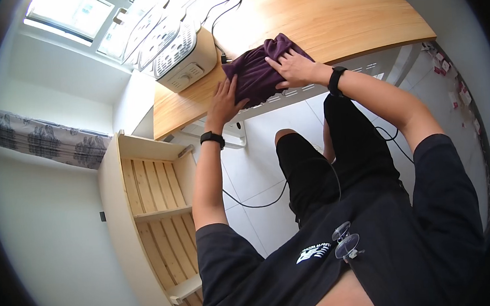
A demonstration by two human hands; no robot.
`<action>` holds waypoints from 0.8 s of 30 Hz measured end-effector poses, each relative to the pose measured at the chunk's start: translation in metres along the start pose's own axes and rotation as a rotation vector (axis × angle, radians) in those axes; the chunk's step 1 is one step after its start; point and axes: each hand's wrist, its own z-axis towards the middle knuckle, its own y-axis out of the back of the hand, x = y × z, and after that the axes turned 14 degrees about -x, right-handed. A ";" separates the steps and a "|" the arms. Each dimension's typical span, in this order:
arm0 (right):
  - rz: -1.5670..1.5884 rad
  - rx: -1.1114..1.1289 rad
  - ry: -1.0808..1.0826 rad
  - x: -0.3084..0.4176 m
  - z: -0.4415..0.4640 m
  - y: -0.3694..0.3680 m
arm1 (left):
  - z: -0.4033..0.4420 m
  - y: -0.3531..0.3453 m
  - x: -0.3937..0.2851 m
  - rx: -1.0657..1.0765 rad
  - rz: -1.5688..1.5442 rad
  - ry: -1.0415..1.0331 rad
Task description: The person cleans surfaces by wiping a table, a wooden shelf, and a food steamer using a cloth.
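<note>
A dark purple cloth [251, 77] lies bunched and folded at the front edge of the wooden table, part of it hanging over the edge. My left hand [224, 102] rests at its left side, fingers stretched out and touching the fabric. On the cloth's right part lies my right hand [297, 70], its fingers spread over the folds. Neither hand is closed around the fabric. What lies beneath the cloth, if anything, is hidden.
A white toaster-like appliance [186, 58] with a wire rack stands left of the cloth on the table [354, 11]. Its black cable and plug [226, 59] lie behind the cloth. Below left is an open wooden shelf [162, 214]. Another black cable [259, 206] crosses my legs.
</note>
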 end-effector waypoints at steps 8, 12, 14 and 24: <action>-0.102 -0.266 0.101 0.015 0.006 -0.028 | -0.011 -0.011 -0.009 -0.080 0.051 0.046; -0.053 -0.245 0.101 0.012 0.005 -0.031 | 0.006 -0.003 -0.026 0.058 0.159 0.091; -0.086 -0.320 0.133 0.008 0.003 -0.035 | 0.020 -0.001 -0.035 0.095 0.119 0.069; -0.060 -0.401 0.060 -0.049 -0.048 -0.027 | 0.086 -0.051 -0.107 -0.015 0.008 -0.089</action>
